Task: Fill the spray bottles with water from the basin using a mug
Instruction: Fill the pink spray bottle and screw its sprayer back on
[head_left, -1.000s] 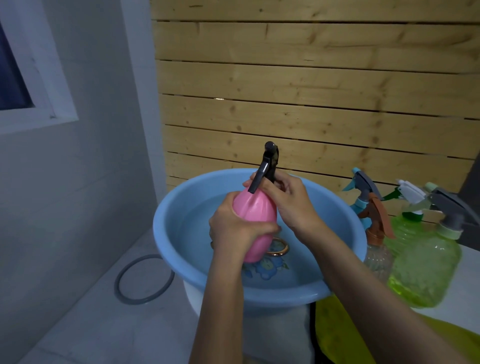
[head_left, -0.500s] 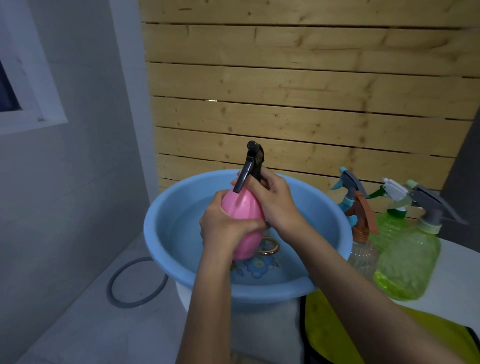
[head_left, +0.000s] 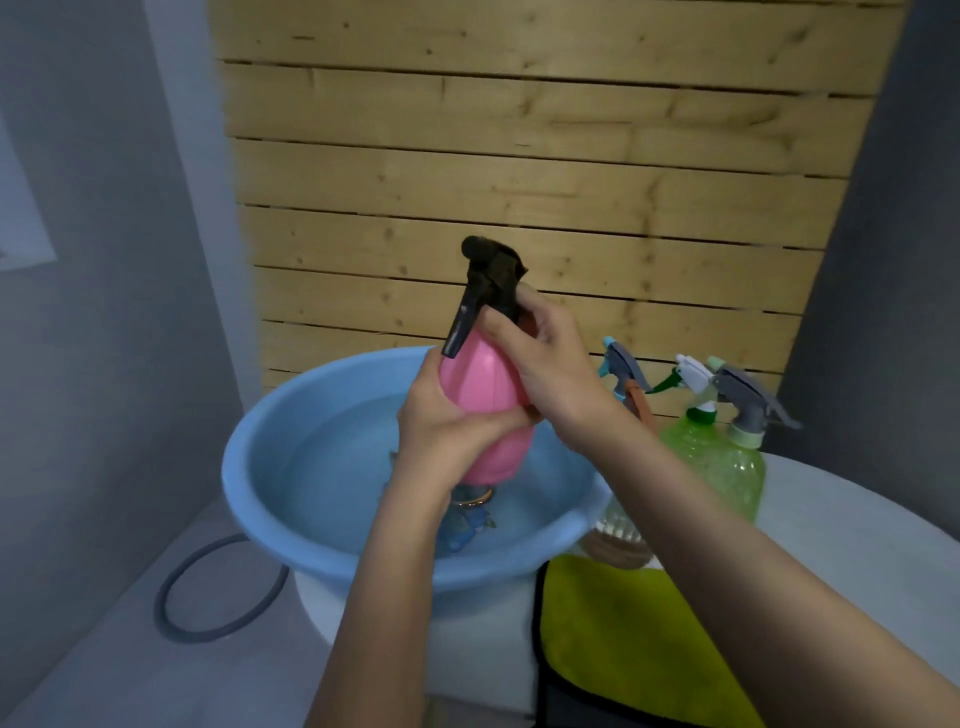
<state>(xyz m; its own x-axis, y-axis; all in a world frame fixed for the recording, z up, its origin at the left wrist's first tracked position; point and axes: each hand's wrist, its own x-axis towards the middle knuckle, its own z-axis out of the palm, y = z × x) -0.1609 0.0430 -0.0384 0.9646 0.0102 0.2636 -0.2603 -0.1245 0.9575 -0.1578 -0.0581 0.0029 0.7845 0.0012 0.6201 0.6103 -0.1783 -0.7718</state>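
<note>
Pink bottle is held upright, black head topmost.

Mug in basin: mostly hidden behind left hand and pink bottle; only a gold rim and blue print show. Pink bottle's neck: covered by right hand. Black spray head: blurred, detail unreadable. Clear bottle: middle hidden behind the right forearm. Yellow cloth: cut by the bottom edge. Window frame: cut by the left edge.
</note>
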